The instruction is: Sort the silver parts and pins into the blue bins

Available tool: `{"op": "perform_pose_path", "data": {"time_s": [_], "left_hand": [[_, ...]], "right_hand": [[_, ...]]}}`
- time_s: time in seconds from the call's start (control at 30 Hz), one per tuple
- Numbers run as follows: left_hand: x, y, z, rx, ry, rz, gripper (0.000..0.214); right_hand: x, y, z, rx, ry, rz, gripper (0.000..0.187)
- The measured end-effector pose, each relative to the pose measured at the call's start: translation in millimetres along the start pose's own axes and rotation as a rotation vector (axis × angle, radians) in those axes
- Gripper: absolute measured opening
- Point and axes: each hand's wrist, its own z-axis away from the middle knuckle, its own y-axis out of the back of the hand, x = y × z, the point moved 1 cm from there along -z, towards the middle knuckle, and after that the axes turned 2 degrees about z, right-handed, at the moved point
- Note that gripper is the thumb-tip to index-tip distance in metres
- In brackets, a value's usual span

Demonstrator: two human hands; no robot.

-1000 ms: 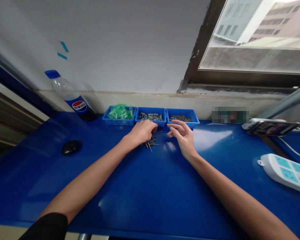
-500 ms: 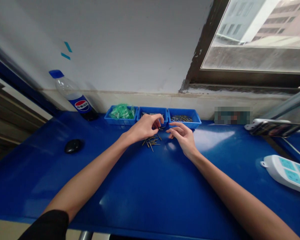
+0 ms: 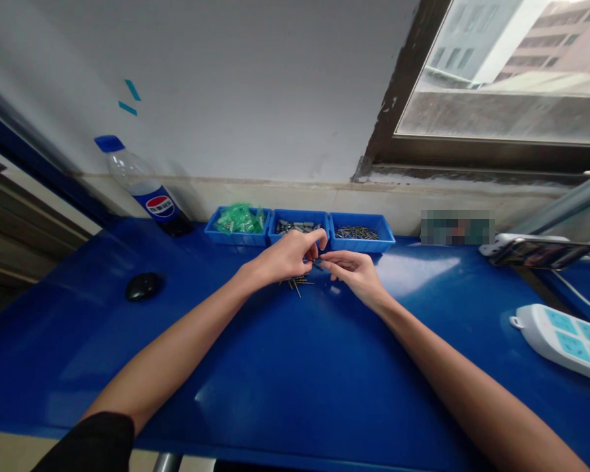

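Observation:
Brass-coloured screws (image 3: 297, 283) lie in a loose pile on the blue table, partly covered by my left hand (image 3: 289, 254). That hand is closed, thumb and fingers pinched just in front of the middle bin. Coming in from the right, my right hand (image 3: 353, 270) has its fingers pressed together, their tips meeting those of the left. Between the fingertips shows a thin, dark screw (image 3: 317, 264), mostly hidden. Behind the hands, the right blue bin (image 3: 368, 246) contains many screws and the middle blue bin (image 3: 302, 215) holds grey and white pieces, probably wall plugs.
A third blue bin (image 3: 236, 240) with green plastic bags (image 3: 240, 219) stands at the left of the row. Farther left are a cola bottle (image 3: 160, 204) and a black mouse (image 3: 142, 286). On the right lie a phone (image 3: 545, 254) and a white power strip (image 3: 565, 341).
My right hand has moved left and its fingers have closed, meeting the left fingertips. My left hand has shifted slightly down and right, uncovering more of the middle bin.

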Motion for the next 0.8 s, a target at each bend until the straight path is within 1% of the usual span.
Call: {"op": "perform_pose_path", "data": {"time_s": [0.13, 0.4, 0.47, 0.5, 0.57, 0.63, 0.67, 0.73, 0.8], "left_hand": [[-2, -2.1, 0, -0.026, 0.010, -0.035, 0.036], [-1, 0.2, 1, -0.011, 0.022, -0.084, 0.030], [-3, 2.0, 1, 0.000, 0.048, -0.102, 0.030], [-4, 3.0, 1, 0.012, 0.066, -0.121, 0.030], [-8, 4.8, 1, 0.019, 0.099, -0.168, 0.031], [-11, 4.7, 2, -0.024, 0.112, -0.207, 0.033], [-12, 3.8, 2, -0.057, 0.116, -0.223, 0.033], [-13, 0.5, 2, -0.115, 0.130, -0.260, 0.032], [-14, -3.7, 2, -0.132, 0.146, -0.307, 0.029]], "right_hand": [[1, 0, 1, -0.033, -0.011, 0.036, 0.029], [-1, 1, 0, -0.043, -0.021, 0.018, 0.027], [1, 2, 0, 0.024, -0.004, 0.022, 0.029], [2, 4, -1, 0.098, 0.018, 0.026, 0.030], [4, 7, -1, 0.293, 0.077, 0.036, 0.032], [5, 10, -3, 0.441, 0.123, 0.046, 0.038], [6, 12, -3, 0.473, 0.136, 0.052, 0.043], [7, 14, -4, 0.477, 0.150, 0.067, 0.052], [7, 15, -4, 0.461, 0.170, 0.083, 0.052]]}}
